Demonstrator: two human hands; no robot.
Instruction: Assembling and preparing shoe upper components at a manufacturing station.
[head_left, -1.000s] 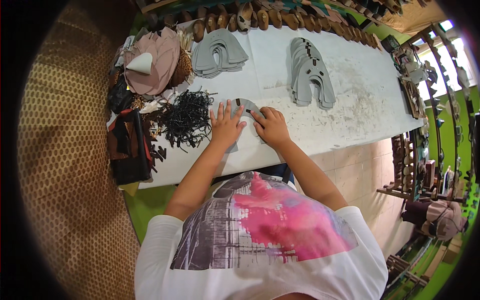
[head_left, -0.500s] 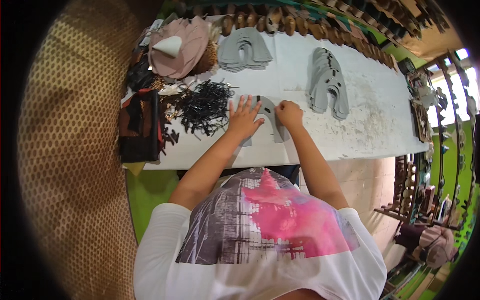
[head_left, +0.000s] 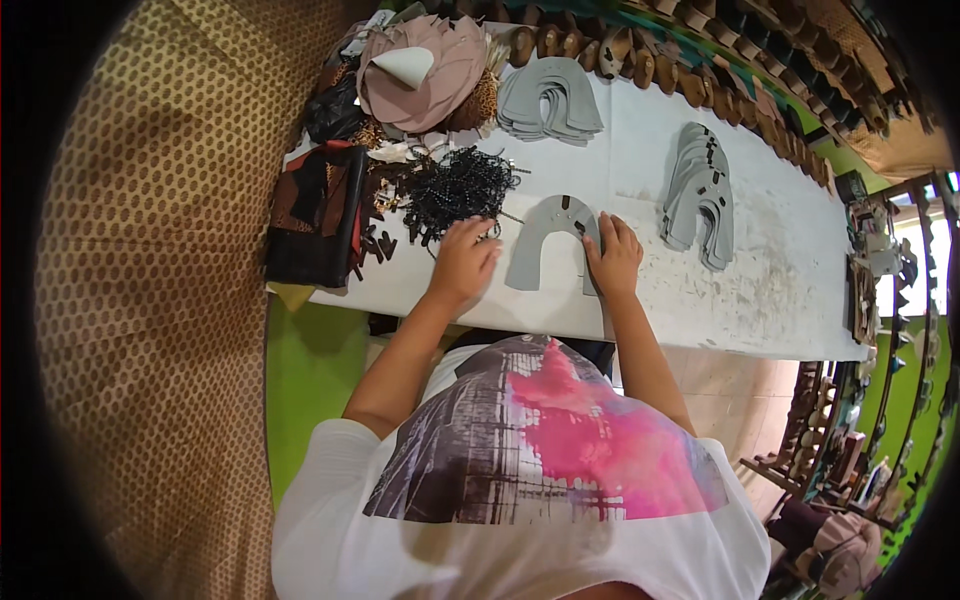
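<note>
A grey U-shaped shoe-upper piece [head_left: 527,258] lies flat in front of me, its curved end pointing away. Small dark strips and dots mark its curve and right side. My right hand [head_left: 617,258] rests on its right leg, fingers apart and partly covering it. To the left of the piece, my left hand [head_left: 465,264] is at the near edge of a tangled pile of thin black straps [head_left: 462,190]. Its fingers are slightly bent with the thumb apart, and nothing shows in them. Stacks of similar grey pieces lie at the back [head_left: 550,100] and to the right [head_left: 700,195].
The white tabletop [head_left: 775,260] is stained on the right. At its left are a black case-like item [head_left: 345,215] and pink material topped by a white cone [head_left: 405,68]. Wooden shoe lasts [head_left: 645,70] line the back edge. Racks [head_left: 880,400] stand at right.
My left hand has lifted off the grey piece and moved left to the black straps. My right hand has gone from a closed pose to spread fingers on the right leg. The view has shifted.
</note>
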